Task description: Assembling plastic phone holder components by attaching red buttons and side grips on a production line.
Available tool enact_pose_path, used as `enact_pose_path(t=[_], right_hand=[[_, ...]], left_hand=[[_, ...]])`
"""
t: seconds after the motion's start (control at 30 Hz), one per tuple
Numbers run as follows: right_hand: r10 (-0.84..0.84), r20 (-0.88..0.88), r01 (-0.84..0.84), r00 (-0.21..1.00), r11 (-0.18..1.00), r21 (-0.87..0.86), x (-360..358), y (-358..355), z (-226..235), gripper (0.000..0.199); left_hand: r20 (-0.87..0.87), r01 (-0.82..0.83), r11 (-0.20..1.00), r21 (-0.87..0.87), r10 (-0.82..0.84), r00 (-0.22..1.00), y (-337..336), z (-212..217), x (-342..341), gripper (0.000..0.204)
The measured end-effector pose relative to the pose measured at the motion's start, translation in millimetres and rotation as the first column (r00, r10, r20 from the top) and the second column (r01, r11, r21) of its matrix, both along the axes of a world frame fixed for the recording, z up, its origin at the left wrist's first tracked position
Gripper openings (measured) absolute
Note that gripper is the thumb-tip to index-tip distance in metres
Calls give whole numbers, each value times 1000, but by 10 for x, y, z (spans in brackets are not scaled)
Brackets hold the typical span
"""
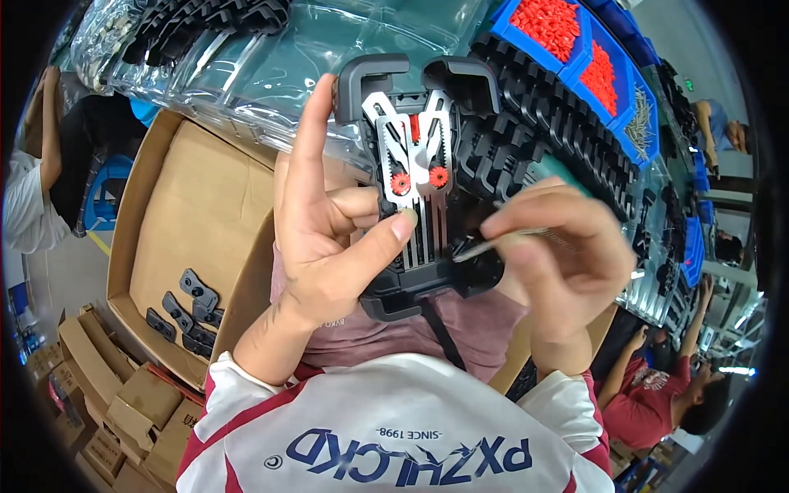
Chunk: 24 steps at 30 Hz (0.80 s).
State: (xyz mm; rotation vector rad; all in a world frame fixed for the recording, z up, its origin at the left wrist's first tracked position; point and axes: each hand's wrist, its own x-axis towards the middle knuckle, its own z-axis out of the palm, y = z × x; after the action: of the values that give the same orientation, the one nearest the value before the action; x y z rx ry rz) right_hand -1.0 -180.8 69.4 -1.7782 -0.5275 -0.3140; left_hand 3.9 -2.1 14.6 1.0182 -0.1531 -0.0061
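Gripped in the left hand (pixel 316 251), a black holder (pixel 419 193) faces up above the lap (pixel 353 345); the right hand (pixel 571 255) pinches a blurred metal piece (pixel 477 250), best guided in slowly, holder steady.

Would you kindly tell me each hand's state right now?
Left hand: partly closed, holding the black holder.
Right hand: fingers closed, pinching a thin metal piece.
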Motion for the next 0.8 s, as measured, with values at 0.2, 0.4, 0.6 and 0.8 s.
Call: enact_pose_path(t=[0.2, 0.4, 0.6, 0.8], right_hand=[[6, 109, 14, 994, 984, -176, 13, 188, -128, 26], [-86, -58, 82, 995, 994, -75, -24, 293, -125, 22], [-6, 23, 10, 1000, 983, -185, 12, 202, -171, 20], [-47, -3, 45, 999, 973, -229, -5, 227, -126, 21]], left_hand=[[48, -28, 992, 124, 22, 999, -15, 4, -16, 90], [142, -155, 938, 309, 115, 983, -42, -31, -48, 82], [189, -183, 845, 503, 99, 977, 29, -13, -55, 79], [211, -224, 781, 583, 121, 970, 47, -9, -57, 79]])
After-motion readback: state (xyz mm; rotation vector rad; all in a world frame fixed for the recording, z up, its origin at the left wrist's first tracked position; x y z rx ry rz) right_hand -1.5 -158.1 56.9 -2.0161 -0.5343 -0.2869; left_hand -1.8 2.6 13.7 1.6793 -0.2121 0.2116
